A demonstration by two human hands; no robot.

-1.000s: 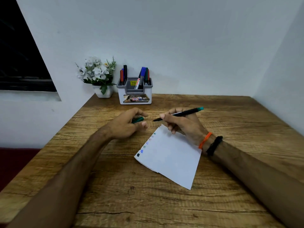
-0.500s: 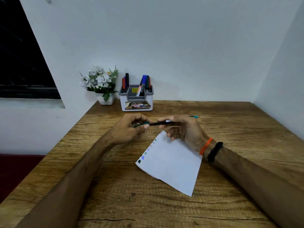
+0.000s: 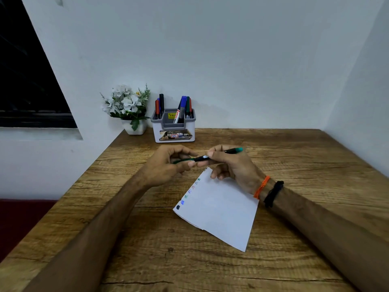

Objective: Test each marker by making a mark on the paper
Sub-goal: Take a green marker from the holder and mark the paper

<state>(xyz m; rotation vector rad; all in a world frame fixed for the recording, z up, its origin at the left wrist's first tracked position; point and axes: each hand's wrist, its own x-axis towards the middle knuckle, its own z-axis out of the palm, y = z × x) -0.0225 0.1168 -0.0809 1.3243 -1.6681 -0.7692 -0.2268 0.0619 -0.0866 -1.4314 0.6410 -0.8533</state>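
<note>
Here, the right hand (image 3: 231, 165) pinches a green marker (image 3: 212, 156) at mid-barrel w/ its fingers (image 3: 211, 153); the left hand (image 3: 168, 165) grips the marker's cap end (image 3: 182, 160). Paper (image 3: 221, 209) lies on the surface (image 3: 294, 239) just below the right fingers, w/ colour marks (image 3: 190, 191) along its left edge. Marker holder (image 3: 173, 127) stands beyond both hands.

Bare forearms, no sleeves; right wrist with orange thread band (image 3: 261, 187), black cord band (image 3: 273, 193)
</note>
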